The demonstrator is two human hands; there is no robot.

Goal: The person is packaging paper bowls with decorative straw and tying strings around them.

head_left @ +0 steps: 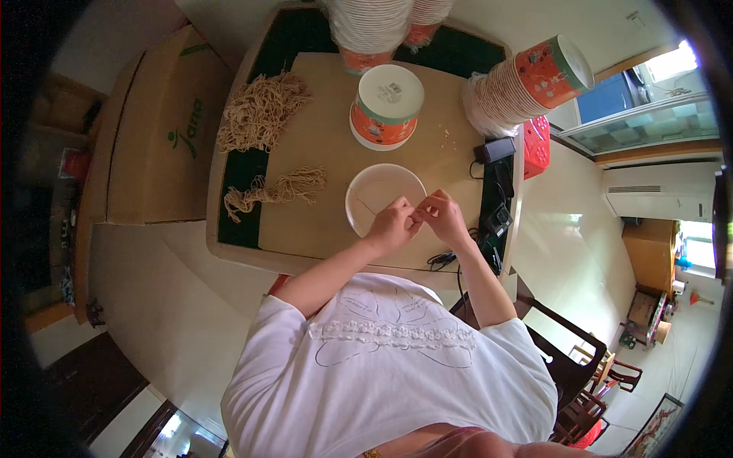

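Note:
A white-lined paper bucket point(365, 182) stands upright on the cardboard sheet, open side up. Inside it runs a thin beige cord point(366, 202), leading toward my left hand point(392, 226). That hand is closed at the bucket's near right rim, its fingertips pinched on what appears to be the cord. My right hand point(446, 219) meets it there, thumb and fingers pressed together; whatever lies between them is too small to make out. Just beyond stands an upside-down orange paper bucket point(385, 128) with a white base.
A large pile of beige cords point(263, 111) and a smaller bundle point(275, 188) lie at the left. Plastic-wrapped bucket stacks point(371, 23) stand at the back; another stack point(527, 80) leans at the right. Black adapters point(496, 150) and cables line the right edge. A carton point(164, 130) stands left.

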